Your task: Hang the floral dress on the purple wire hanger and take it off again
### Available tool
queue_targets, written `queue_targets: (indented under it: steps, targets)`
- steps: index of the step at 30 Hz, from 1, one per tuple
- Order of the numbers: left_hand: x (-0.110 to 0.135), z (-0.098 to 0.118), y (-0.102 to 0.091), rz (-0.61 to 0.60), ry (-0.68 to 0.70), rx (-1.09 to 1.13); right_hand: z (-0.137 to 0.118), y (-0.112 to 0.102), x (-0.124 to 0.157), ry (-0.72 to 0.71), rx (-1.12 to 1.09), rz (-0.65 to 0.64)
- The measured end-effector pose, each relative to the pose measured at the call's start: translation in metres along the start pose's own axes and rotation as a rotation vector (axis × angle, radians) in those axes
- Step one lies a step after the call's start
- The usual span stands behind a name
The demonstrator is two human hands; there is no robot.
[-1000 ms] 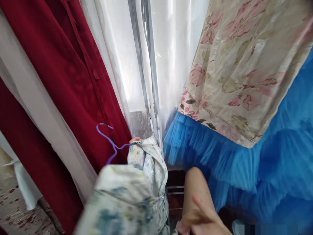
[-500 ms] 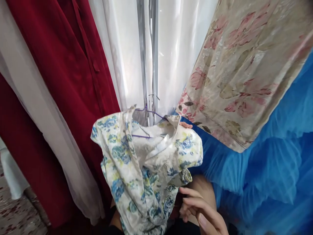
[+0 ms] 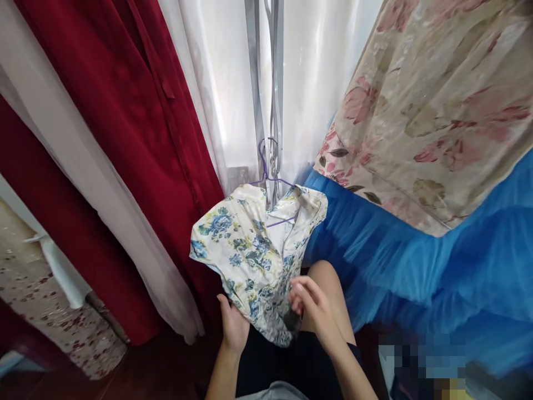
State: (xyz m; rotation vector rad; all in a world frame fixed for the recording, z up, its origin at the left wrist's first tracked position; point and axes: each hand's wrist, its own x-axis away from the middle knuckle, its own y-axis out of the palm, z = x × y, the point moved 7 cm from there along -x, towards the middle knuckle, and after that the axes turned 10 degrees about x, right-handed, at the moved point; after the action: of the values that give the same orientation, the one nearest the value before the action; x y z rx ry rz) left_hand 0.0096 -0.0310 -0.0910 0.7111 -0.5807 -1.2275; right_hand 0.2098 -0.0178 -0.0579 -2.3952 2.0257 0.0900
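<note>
A small white garment with blue and yellow flowers hangs on a purple hanger, whose hook sits on a metal frame by the sheer white curtain. My left hand grips the garment's lower left edge from below. My right hand pinches the fabric at its lower right, fingers curled on the cloth. My bare knee shows just behind the right hand.
Dark red cloth and a sheer white curtain hang to the left. A beige floral fabric lies over blue tulle on the right. Dark wooden floor shows below.
The garment went from bunched low in my left hand to hanging by its hanger on the metal frame. Both hands have moved to its lower hem.
</note>
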Motion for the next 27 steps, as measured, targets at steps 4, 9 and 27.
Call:
queue_targets:
  steps: [4, 9, 27]
  targets:
    - [0.012, -0.004, -0.013, 0.064, 0.032, -0.308, 0.004, 0.029, -0.037, -0.085, 0.115, -0.014]
    - [0.0, -0.005, -0.03, 0.141, 0.045, -0.343, 0.004, 0.033, -0.048, -0.126, 0.044, -0.029]
    - [0.01, -0.015, 0.057, -0.265, 0.398, -0.883, -0.009, 0.05, -0.016, 0.052, -0.036, -0.114]
